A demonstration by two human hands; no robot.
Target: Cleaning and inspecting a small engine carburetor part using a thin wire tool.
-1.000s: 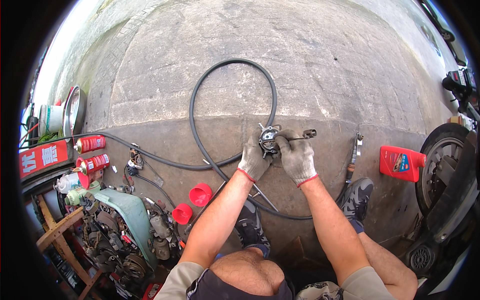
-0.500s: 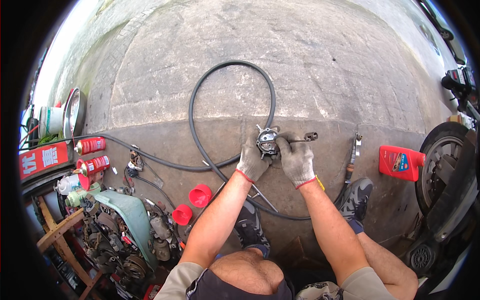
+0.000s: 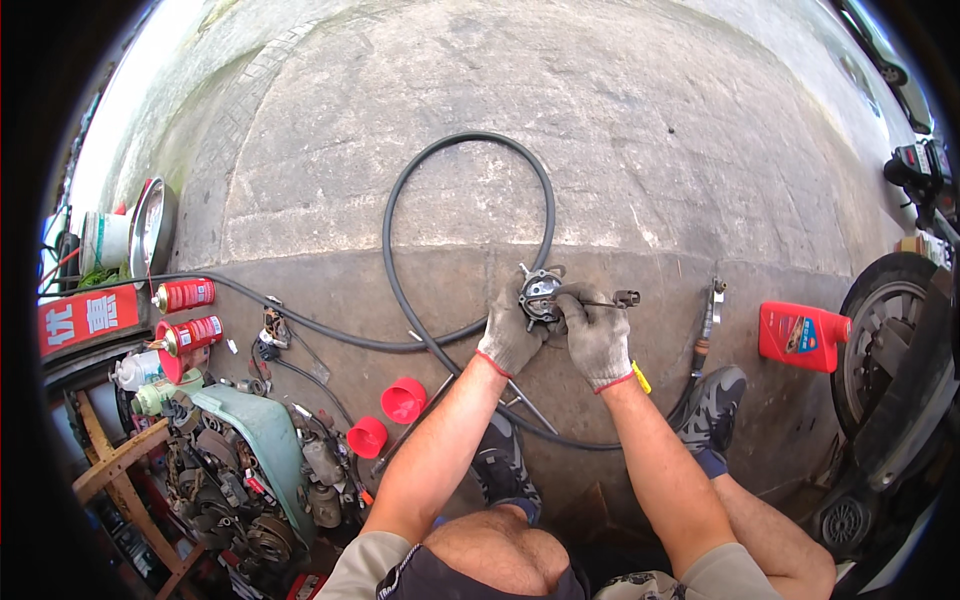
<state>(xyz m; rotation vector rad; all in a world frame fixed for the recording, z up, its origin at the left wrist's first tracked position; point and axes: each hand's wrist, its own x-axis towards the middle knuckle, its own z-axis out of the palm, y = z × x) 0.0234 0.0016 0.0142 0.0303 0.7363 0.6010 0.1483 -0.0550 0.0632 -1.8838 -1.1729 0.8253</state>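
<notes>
Far left edge: a round metal pan [image 3: 150, 228] leans beside a white bucket [image 3: 104, 240].
Left, on the concrete: two red spray cans [image 3: 186, 295] lie on their sides, one nearer than the other.
Near left: a pale green engine cover [image 3: 262, 432] sits on a heap of engine parts [image 3: 222, 490], beside a wooden frame [image 3: 112, 462].
Left of centre: two red caps [image 3: 403, 399] rest on the ground, close together, just left of the person's left forearm.
Centre, far: a black hose [image 3: 400, 215] forms a big loop on the concrete and trails off to the left.
Left hand [image 3: 510, 330]: gloved, closed around the left side of a small round metal part [image 3: 540, 292].
Metal part: held up between both hands at scene centre, above the ground, near the hose loop's lower end.
Right hand [image 3: 597, 340]: gloved, fingers wrapped on the part's right side and on a thin tool [image 3: 612, 298] pointing right.
Right of hands: a slim metal tool [image 3: 708, 318] lies on the concrete.
Right: a red oil bottle [image 3: 797, 334] lies flat, just left of a motorcycle wheel [image 3: 890, 340].
</notes>
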